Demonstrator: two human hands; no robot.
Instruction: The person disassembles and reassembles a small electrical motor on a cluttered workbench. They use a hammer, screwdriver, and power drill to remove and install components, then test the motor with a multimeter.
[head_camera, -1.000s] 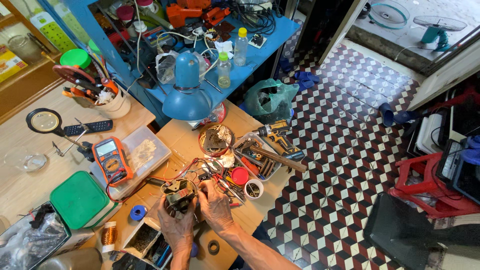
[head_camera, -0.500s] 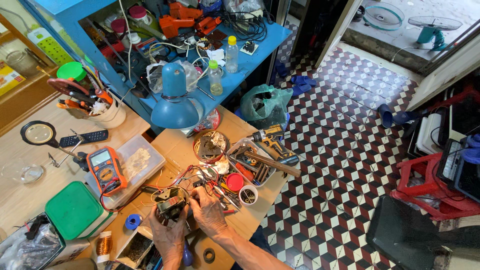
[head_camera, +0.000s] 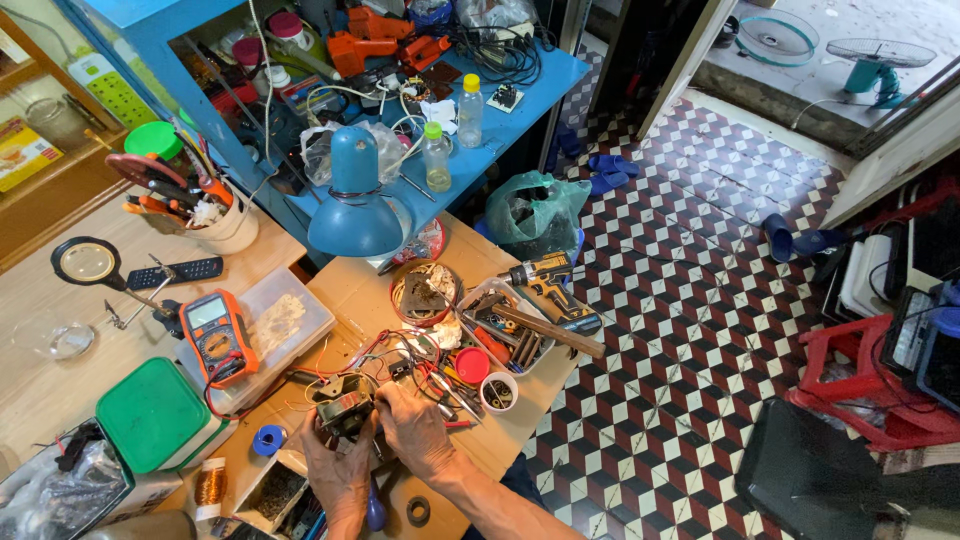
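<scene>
Both of my hands are on a small dark electric motor part (head_camera: 343, 402) with red and white wires, held just above the cardboard-covered workbench (head_camera: 350, 290). My left hand (head_camera: 335, 470) grips it from below and the left. My right hand (head_camera: 418, 432) grips its right side, fingers curled over the top. The wires run up toward a round red tin (head_camera: 425, 292) of small parts.
An orange multimeter (head_camera: 215, 335) lies on a clear plastic box to the left, by a green-lidded box (head_camera: 152, 415). A blue desk lamp (head_camera: 355, 205) stands behind. A tool tray with a hammer and a cordless drill (head_camera: 545, 280) sits right, near the bench edge over patterned floor tiles.
The view has shifted slightly, so the bench sits a little differently in the picture. My hands stay on the motor part and have turned it a little.
</scene>
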